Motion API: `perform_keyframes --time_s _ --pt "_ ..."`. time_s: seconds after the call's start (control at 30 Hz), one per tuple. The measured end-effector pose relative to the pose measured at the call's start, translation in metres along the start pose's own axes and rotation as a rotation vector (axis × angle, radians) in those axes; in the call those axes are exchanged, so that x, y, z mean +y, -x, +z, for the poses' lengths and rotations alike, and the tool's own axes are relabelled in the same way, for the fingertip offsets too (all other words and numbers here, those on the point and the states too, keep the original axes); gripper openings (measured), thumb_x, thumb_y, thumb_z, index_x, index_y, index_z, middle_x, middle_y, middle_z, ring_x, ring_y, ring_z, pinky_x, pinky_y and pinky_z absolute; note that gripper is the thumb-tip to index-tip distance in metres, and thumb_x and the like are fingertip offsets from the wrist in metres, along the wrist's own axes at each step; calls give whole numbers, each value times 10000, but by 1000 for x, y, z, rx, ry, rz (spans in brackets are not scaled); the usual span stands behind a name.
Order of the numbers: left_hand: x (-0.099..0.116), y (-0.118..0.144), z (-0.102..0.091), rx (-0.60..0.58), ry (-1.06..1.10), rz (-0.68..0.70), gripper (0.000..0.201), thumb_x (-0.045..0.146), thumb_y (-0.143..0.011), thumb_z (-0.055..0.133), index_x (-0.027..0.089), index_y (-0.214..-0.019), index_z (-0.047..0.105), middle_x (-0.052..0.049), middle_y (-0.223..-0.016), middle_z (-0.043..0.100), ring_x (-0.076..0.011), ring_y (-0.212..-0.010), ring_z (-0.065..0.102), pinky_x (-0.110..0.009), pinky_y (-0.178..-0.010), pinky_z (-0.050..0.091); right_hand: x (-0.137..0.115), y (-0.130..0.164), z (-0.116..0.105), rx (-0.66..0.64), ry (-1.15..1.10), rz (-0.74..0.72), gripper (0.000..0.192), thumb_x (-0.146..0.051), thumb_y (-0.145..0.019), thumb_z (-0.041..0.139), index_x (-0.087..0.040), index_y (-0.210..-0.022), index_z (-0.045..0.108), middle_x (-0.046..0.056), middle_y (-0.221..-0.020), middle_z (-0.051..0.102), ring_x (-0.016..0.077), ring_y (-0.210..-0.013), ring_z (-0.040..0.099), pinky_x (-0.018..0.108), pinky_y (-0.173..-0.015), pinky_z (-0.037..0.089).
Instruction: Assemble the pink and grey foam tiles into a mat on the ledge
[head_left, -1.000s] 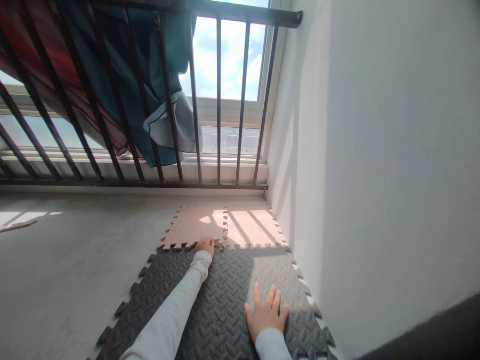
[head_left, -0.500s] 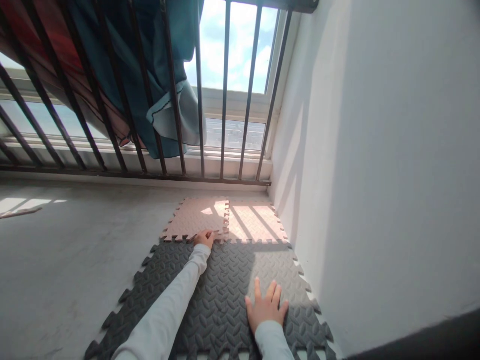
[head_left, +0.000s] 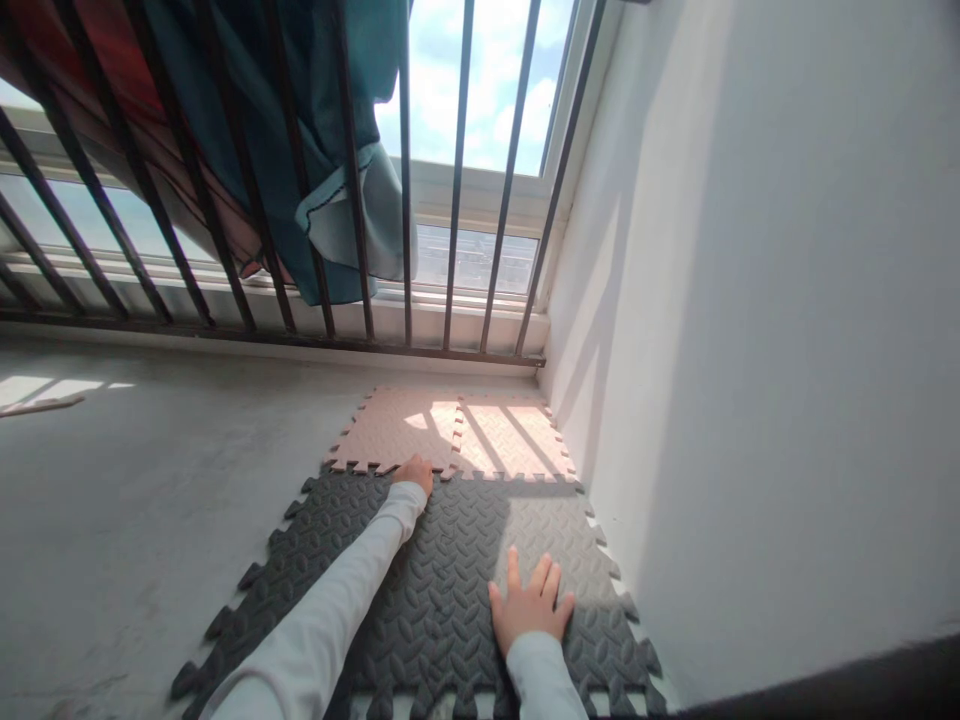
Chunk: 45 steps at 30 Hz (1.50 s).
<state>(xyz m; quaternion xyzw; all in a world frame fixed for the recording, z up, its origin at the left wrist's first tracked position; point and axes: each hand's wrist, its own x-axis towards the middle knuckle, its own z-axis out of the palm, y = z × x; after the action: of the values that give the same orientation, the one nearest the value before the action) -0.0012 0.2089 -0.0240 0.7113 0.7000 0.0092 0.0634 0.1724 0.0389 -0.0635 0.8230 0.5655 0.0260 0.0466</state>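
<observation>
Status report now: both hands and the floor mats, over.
Left hand pressing pink mat seam. Right hand flat, open, on grey mat. Nothing in the way.

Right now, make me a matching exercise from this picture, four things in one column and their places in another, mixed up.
Things:
1. left hand
2. right hand
3. pink mats
4. blue cloth

Places:
A. hanging on the railing
B. flat on the grey mats
C. on the seam between pink and grey mats
D. in the corner by the wall

Pairs: 1-C, 2-B, 3-D, 4-A
</observation>
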Motion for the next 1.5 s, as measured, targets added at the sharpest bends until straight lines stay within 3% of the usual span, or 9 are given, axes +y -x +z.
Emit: perform_keyframes --time_s 0.3,0.4,0.5,0.57,0.73,0.93,1.1,1.3,1.5 --pt "0 -8 -10 -52 -91 87 286 340 -787 447 195 -957 625 -114 -1037 581 -242 -986 515 -364 -806 408 -2 2 -6 4 34 -9 523 -489 -764 464 -321 -1253 385 197 -1314 362 365 -1206 288 600 -887 176" --pt "3 -15 -12 -38 -100 253 332 386 -764 482 243 -1049 577 -82 -1192 517 -243 -1129 417 -405 -928 334 -2 2 -6 34 28 -13 515 -476 -766 471 -313 -1248 397 202 -1306 370 370 -1204 291 604 -889 168" --pt "6 -26 -8 -129 -113 486 500 298 -739 535 298 -1223 412 -28 -1357 364 -215 -1243 287 -452 -1023 209 -1 2 -1 63 2 -20 517 -498 -762 470 -315 -1242 408 199 -1302 377 366 -1201 299 606 -892 170" --pt "7 -34 -3 -199 -127 522 559 248 -732 541 320 -1255 358 -5 -1390 309 -210 -1274 230 -495 -1038 147 0 1 4 66 -16 -15 542 -541 -747 469 -320 -1239 412 193 -1305 376 361 -1202 300 604 -899 168" --pt "5 -45 3 -242 -104 517 513 292 -777 463 309 -1275 340 -16 -1390 307 -229 -1279 217 -526 -1028 153 0 0 7 58 -23 -6 583 -595 -723 459 -327 -1238 411 191 -1308 372 359 -1208 291 594 -910 156" --pt "5 -38 16 -217 -47 444 482 280 -828 321 303 -1308 287 6 -1416 243 -222 -1292 178 -514 -1023 192 0 2 0 37 -18 1 592 -606 -714 464 -337 -1238 405 192 -1307 374 360 -1210 288 578 -911 160" --pt "7 -29 29 -180 -11 385 481 326 -856 218 290 -1336 218 13 -1436 177 -214 -1308 121 -513 -1040 120 -1 4 -8 51 -13 -12 594 -625 -717 434 -330 -1232 415 196 -1297 388 366 -1204 298 572 -904 178" --pt "10 -30 28 -243 2 321 556 417 -833 212 241 -1357 152 3 -1449 86 -190 -1318 62 -464 -1056 69 -3 5 -14 39 16 -3 524 -507 -750 477 -324 -1237 409 202 -1295 386 375 -1201 297 584 -894 169" --pt "-14 -17 37 -62 -34 -16 633 463 -826 181 117 -1356 165 -102 -1442 77 -222 -1315 71 -417 -1052 119 -2 4 -11 28 16 -21 507 -467 -768 470 -311 -1246 402 196 -1294 389 375 -1194 302 604 -883 164"
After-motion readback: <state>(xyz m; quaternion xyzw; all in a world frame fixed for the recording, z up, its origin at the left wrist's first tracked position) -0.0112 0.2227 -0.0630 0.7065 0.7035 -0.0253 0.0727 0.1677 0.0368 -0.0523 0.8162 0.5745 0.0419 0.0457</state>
